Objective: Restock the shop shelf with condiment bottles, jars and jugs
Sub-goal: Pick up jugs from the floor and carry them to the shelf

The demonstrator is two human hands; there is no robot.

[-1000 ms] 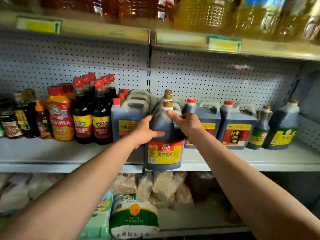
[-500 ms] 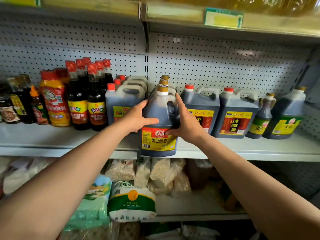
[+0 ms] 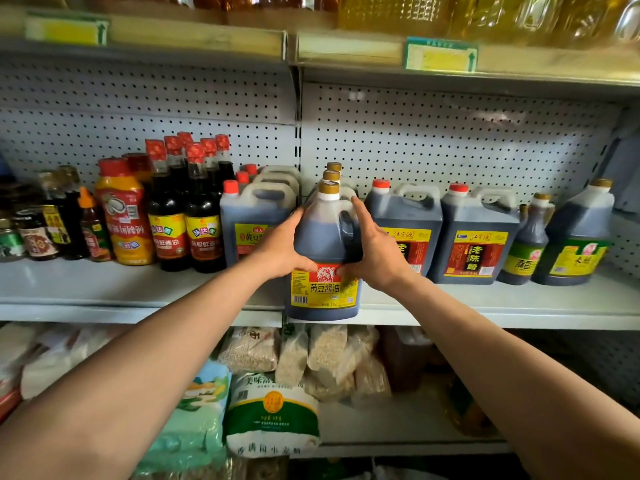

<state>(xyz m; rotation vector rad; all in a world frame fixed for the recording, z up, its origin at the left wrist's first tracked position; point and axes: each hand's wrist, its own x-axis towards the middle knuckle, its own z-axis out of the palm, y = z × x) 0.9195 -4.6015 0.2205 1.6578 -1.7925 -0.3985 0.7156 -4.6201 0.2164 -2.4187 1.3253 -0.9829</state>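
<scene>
A dark soy sauce jug (image 3: pixel 320 237) with a gold cap and a red and yellow label stands upright at the front edge of the grey middle shelf (image 3: pixel 485 306). My left hand (image 3: pixel 282 249) grips its left side, thumb across the top of the label. My right hand (image 3: pixel 375 251) holds its right side by the handle, index finger pointing up, thumb on the label. Two matching gold-capped jugs (image 3: pixel 334 167) stand in line right behind it, mostly hidden.
Red-capped jugs (image 3: pixel 256 220) stand close on the left, vinegar jugs (image 3: pixel 405 220) close on the right. Tall sauce bottles (image 3: pixel 204 216) and jars fill the shelf's left end. Oil bottles (image 3: pixel 519 15) line the shelf above. Bagged goods (image 3: pixel 270 420) lie on the shelf below.
My right hand slid from the jug's neck down to its right side. The jug stayed at the shelf's front edge, and my left hand kept its grip.
</scene>
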